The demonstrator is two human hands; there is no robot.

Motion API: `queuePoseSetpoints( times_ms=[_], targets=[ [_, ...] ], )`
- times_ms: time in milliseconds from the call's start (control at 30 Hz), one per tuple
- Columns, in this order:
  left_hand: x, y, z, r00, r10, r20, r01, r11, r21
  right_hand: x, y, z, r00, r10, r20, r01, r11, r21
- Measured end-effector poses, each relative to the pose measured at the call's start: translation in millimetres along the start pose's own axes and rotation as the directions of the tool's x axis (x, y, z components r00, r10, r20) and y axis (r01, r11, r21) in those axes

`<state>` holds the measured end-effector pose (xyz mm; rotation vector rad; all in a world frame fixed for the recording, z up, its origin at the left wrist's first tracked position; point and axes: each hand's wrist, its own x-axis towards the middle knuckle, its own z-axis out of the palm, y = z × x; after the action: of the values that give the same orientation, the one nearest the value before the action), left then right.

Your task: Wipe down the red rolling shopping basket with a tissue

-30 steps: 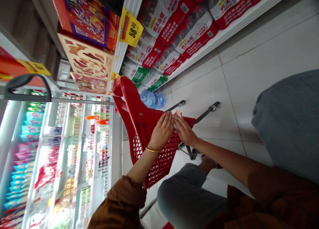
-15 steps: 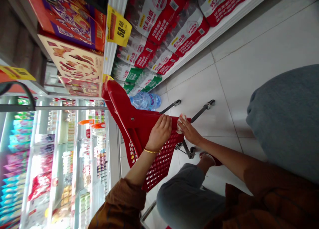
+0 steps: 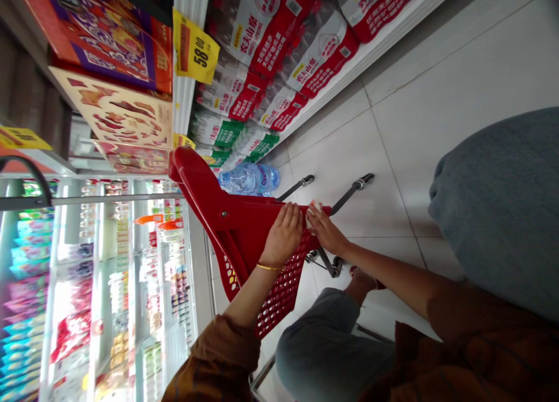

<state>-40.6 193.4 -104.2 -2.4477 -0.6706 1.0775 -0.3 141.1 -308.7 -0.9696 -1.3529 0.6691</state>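
Note:
A red plastic shopping cart (image 3: 244, 215) with perforated basket walls and grey wheeled legs stands in front of me. My left hand (image 3: 283, 233), with a gold bracelet at the wrist, grips the cart's red edge, its fingers bent over it and the thumb hidden. Just to the right, my right hand (image 3: 326, 230) presses a crumpled white cloth or tissue (image 3: 310, 218) against the same edge. Most of that white piece is covered by the fingers. The two hands are close together but apart.
Packed red-label water bottles (image 3: 279, 35) line a low shelf at the top, above the pale tiled floor (image 3: 437, 116). A large blue bottle (image 3: 248, 179) lies beyond the cart. Boxes (image 3: 117, 108) sit at upper left, with lit product shelves (image 3: 109, 285) below. My grey-trousered knee (image 3: 502, 198) is at right.
My right hand has slid slightly left along the cart's edge with the white piece, closer to my left hand. The view has shifted a little.

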Motion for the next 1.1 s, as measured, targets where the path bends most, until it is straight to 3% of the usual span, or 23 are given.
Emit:
queuePoseSetpoints(
  times_ms=[100,200,567,767,1100],
  targets=[
    [0.3,1.1,0.0,1.000,-0.022,-0.013,0.022,0.999,-0.032,18.3,-15.5,-1.5,0.999,-0.025,-0.023,0.026,0.999,0.023],
    [1.7,1.7,0.0,0.999,-0.025,-0.033,0.024,1.000,-0.018,21.2,-16.0,-3.9,0.999,-0.038,-0.016,0.038,0.999,-0.001],
    [3.7,3.7,-0.7,0.998,-0.053,0.045,0.054,0.998,-0.019,-30.1,30.6,-1.8,0.997,-0.004,0.083,0.010,0.998,-0.068],
    [10.2,10.4,10.7,0.998,-0.035,0.059,0.036,0.999,-0.013,-45.3,38.8,-2.6,0.991,0.097,0.090,-0.091,0.993,-0.070],
    [25.6,25.6,26.2,0.997,-0.044,0.063,0.046,0.998,-0.031,-0.4,5.2,6.4,0.996,0.073,0.042,-0.073,0.997,0.003]
  ],
)
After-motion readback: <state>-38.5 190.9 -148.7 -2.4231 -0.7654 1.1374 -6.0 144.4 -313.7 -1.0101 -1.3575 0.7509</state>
